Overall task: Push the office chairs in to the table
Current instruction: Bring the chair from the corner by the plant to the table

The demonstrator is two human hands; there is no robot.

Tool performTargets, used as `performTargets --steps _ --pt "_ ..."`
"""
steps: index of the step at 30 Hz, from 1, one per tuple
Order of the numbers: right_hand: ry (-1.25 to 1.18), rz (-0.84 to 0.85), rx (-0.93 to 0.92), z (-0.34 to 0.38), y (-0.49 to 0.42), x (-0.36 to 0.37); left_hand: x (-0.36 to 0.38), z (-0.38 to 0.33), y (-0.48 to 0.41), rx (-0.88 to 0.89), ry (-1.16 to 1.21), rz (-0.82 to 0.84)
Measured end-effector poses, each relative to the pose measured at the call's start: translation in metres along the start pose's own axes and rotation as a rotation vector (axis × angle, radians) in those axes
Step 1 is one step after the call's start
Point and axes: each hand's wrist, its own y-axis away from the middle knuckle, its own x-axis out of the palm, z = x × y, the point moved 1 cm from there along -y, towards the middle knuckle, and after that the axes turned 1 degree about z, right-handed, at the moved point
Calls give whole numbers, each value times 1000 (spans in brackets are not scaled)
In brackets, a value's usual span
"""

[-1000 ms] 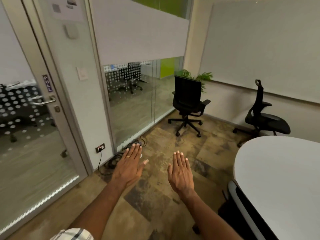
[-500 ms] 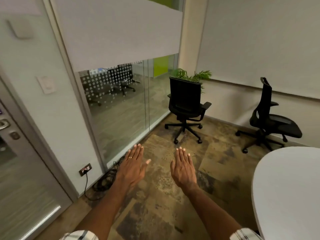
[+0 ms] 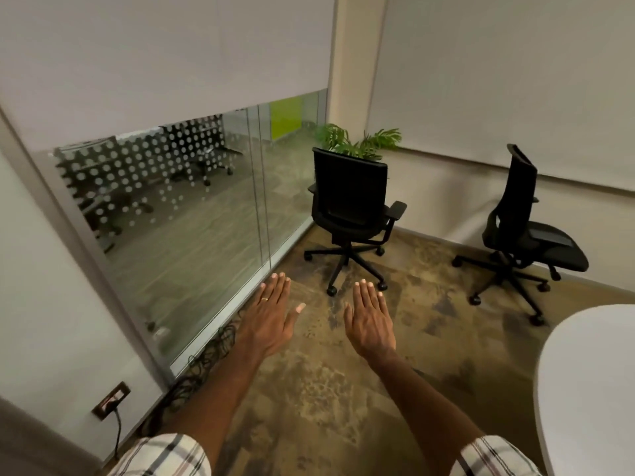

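left grip [image 3: 271,317] n right grip [image 3: 369,322] out front, flat, fingers straight, holding nothing. near chair [image 3: 350,197] by glass wall [image 3: 192,207], well apart from counter [image 3: 591,389] (bottom right). backrest faces me, seat points at corner, tall axis upright. imo I'd take backrest top w/ both, swing round, roll slow. 2nd chair [image 3: 525,228] side-on, seat pointing right.
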Motion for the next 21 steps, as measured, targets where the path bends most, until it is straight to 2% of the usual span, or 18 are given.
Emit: performTargets --steps 5,10,13,17,19,21 --pt "-3 -21 22 -4 -42 13 14 24 -49 76 -7 17" --pt "-1 -21 68 11 -153 14 2 80 -176 95 3 -8" --pt "17 -50 120 -1 -198 18 11 87 -228 149 10 4" --pt "17 -80 95 -8 -266 15 13 104 -292 168 -6 -43" --pt "7 -47 86 -19 -310 31 32 117 -336 162 10 6" --pt "8 -94 83 -32 -341 33 42 121 -364 178 -7 -40"
